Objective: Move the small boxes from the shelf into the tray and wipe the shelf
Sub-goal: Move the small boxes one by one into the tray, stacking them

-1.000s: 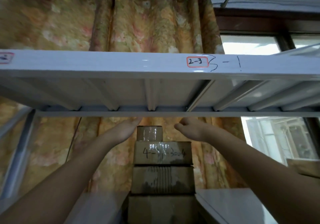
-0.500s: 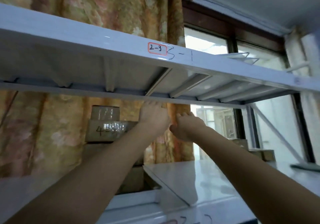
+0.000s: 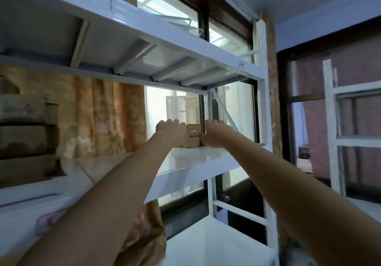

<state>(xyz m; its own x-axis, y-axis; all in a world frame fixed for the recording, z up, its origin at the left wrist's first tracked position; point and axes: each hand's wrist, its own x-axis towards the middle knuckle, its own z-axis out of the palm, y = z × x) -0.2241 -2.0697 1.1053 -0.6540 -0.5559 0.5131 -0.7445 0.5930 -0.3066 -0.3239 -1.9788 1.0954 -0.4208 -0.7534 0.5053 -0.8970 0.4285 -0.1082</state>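
While both hands flank the small box [image 3: 193, 130] at 12 o'clock, left hand [image 3: 169, 128] and right hand [image 3: 214, 130] look pressed to its sides; squeeze evenly, lift clear of the shelf [image 3: 206, 158].

Storeroom: white metal shelving [image 3: 198, 169], stacked cardboard cartons [image 3: 22, 142].

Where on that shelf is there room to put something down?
The white shelf lies bare in front of the small box, out to its front edge, and leftward toward the curtain. It is crowded at the far left, where stacked cardboard boxes stand, and around the small box, flanked by both hands.
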